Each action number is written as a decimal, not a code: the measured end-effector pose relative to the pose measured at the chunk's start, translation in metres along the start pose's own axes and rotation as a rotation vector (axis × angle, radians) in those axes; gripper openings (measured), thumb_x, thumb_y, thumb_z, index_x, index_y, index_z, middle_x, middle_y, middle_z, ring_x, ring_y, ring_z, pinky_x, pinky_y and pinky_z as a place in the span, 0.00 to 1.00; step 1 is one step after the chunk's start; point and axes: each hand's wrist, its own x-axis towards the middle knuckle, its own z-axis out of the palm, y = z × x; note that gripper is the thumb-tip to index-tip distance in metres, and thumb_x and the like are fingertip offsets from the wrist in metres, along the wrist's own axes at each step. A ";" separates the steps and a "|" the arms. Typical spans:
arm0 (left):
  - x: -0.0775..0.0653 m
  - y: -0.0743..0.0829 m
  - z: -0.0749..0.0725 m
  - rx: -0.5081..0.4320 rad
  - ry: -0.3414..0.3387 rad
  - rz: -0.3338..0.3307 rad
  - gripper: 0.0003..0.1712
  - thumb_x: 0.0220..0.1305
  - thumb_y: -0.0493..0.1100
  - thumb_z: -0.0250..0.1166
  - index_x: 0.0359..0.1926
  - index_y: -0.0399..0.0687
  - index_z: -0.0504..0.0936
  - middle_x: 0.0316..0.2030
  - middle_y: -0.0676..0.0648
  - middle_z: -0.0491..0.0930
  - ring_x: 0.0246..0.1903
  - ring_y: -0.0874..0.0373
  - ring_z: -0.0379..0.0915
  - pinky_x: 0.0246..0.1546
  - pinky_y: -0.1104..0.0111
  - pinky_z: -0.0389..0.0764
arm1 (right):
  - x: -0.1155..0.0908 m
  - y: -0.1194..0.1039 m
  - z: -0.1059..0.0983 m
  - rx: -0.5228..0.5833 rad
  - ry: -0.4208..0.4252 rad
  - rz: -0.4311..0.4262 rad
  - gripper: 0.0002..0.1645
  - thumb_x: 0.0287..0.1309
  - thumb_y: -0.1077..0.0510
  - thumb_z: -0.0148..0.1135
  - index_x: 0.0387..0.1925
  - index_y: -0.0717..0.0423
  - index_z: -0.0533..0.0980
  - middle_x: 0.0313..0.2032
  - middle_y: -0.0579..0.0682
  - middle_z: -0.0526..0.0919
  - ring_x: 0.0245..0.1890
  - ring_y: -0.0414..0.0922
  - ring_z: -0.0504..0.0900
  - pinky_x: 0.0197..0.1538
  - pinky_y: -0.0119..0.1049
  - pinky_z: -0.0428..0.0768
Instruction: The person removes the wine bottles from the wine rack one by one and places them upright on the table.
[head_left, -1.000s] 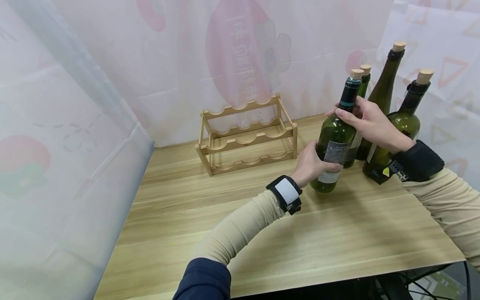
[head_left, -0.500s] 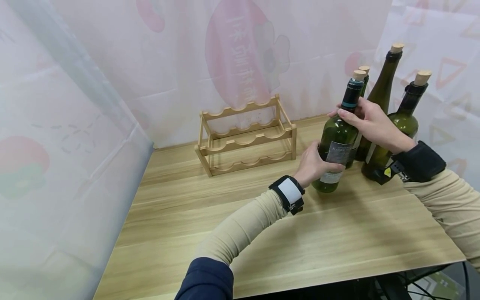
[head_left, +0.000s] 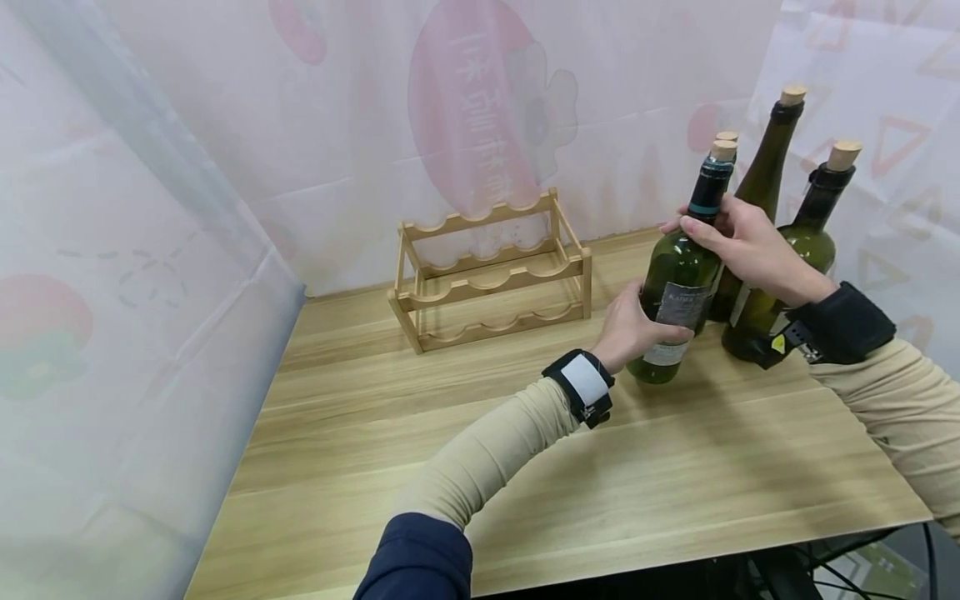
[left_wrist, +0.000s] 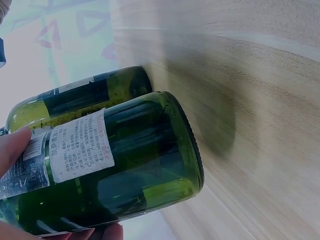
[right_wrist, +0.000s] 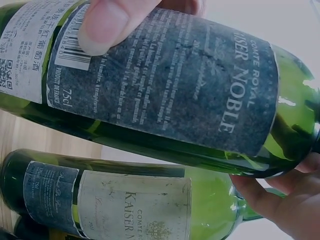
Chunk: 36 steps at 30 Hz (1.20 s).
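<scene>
My left hand [head_left: 637, 329] grips the lower body of a green wine bottle [head_left: 678, 265], thumb across its label. With fingers and thumb, my right hand [head_left: 765, 250] holds the same bottle where the neck meets the shoulder. The bottle stands nearly upright, leaning slightly right, with a cork [head_left: 723, 150] in its mouth. In the left wrist view, the bottle's base [left_wrist: 185, 145] is close over the wooden tabletop. In the right wrist view, the bottle's dark label [right_wrist: 190, 85] reads "Noble". Another labelled wine bottle [right_wrist: 135, 202] is right behind it, mostly hidden in the head view.
A two-tier wooden wine rack [head_left: 491, 287] stands at the back middle of the table [head_left: 337, 467]. At the right are a tall corked bottle [head_left: 767, 171] and a wider corked bottle [head_left: 817, 242], behind my right hand. Printed curtains [head_left: 360, 125] hang behind and at both sides.
Both hands and the held bottle have shifted slightly right, bringing the bottle further in front of the one behind it. The grips look the same, and the rack stays in place.
</scene>
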 end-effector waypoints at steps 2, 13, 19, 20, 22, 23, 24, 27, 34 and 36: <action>0.000 0.001 0.000 0.002 -0.001 -0.001 0.43 0.41 0.48 0.81 0.59 0.52 0.70 0.51 0.53 0.78 0.48 0.64 0.75 0.49 0.73 0.75 | 0.000 0.001 0.000 0.004 0.003 -0.008 0.18 0.71 0.52 0.50 0.58 0.54 0.68 0.45 0.31 0.83 0.48 0.28 0.78 0.46 0.18 0.72; 0.002 0.001 0.004 0.004 -0.002 0.012 0.40 0.41 0.48 0.80 0.55 0.51 0.72 0.48 0.53 0.79 0.45 0.65 0.75 0.46 0.76 0.75 | -0.002 0.001 -0.004 0.002 0.003 0.032 0.19 0.71 0.51 0.50 0.58 0.54 0.68 0.44 0.30 0.83 0.47 0.27 0.78 0.45 0.18 0.72; 0.003 0.003 0.007 0.020 -0.004 0.022 0.39 0.41 0.49 0.80 0.55 0.50 0.72 0.48 0.53 0.79 0.45 0.65 0.75 0.44 0.76 0.75 | -0.002 0.003 -0.006 0.006 0.006 0.014 0.17 0.71 0.52 0.50 0.56 0.52 0.70 0.46 0.32 0.83 0.47 0.28 0.79 0.46 0.17 0.73; 0.004 0.003 0.007 0.020 -0.004 0.022 0.39 0.41 0.49 0.80 0.55 0.50 0.72 0.48 0.53 0.79 0.45 0.65 0.75 0.44 0.76 0.75 | -0.002 0.004 -0.006 0.006 0.005 0.012 0.16 0.71 0.52 0.50 0.56 0.51 0.70 0.46 0.32 0.83 0.48 0.29 0.79 0.46 0.17 0.73; 0.004 0.003 0.008 0.024 -0.003 0.021 0.39 0.41 0.49 0.80 0.55 0.50 0.72 0.47 0.53 0.79 0.45 0.65 0.74 0.44 0.76 0.75 | -0.002 0.004 -0.008 0.004 0.004 0.013 0.16 0.71 0.52 0.50 0.56 0.51 0.70 0.46 0.32 0.83 0.48 0.29 0.78 0.46 0.18 0.73; 0.004 0.003 0.008 0.022 -0.003 0.020 0.39 0.41 0.49 0.80 0.55 0.50 0.71 0.47 0.53 0.79 0.45 0.65 0.74 0.44 0.76 0.75 | -0.002 0.004 -0.008 0.003 0.002 0.015 0.16 0.71 0.52 0.50 0.56 0.50 0.70 0.46 0.32 0.83 0.48 0.29 0.78 0.46 0.18 0.73; 0.004 0.003 0.009 0.019 -0.003 0.020 0.39 0.41 0.49 0.80 0.55 0.50 0.71 0.47 0.53 0.79 0.45 0.65 0.74 0.44 0.76 0.75 | -0.002 0.004 -0.008 0.002 0.000 0.017 0.16 0.71 0.52 0.50 0.56 0.50 0.70 0.46 0.32 0.83 0.48 0.29 0.78 0.46 0.18 0.73; 0.005 0.004 0.010 0.013 -0.002 0.022 0.39 0.41 0.49 0.80 0.54 0.50 0.72 0.47 0.53 0.79 0.45 0.65 0.74 0.44 0.76 0.75 | -0.002 0.004 -0.009 0.002 -0.008 0.020 0.17 0.71 0.51 0.49 0.56 0.51 0.70 0.47 0.34 0.83 0.48 0.29 0.78 0.46 0.18 0.73; 0.006 0.005 0.011 -0.006 -0.013 0.026 0.38 0.42 0.49 0.80 0.54 0.51 0.71 0.46 0.53 0.78 0.44 0.65 0.74 0.43 0.76 0.75 | -0.003 0.005 -0.011 -0.003 -0.014 0.015 0.18 0.71 0.49 0.49 0.57 0.52 0.71 0.49 0.40 0.82 0.49 0.30 0.78 0.47 0.19 0.72; 0.006 0.006 0.011 -0.009 -0.017 0.027 0.38 0.42 0.49 0.80 0.54 0.51 0.71 0.47 0.53 0.78 0.44 0.65 0.74 0.43 0.76 0.75 | -0.003 0.005 -0.012 -0.009 -0.015 0.011 0.19 0.71 0.49 0.49 0.57 0.53 0.72 0.50 0.42 0.82 0.49 0.31 0.78 0.47 0.19 0.72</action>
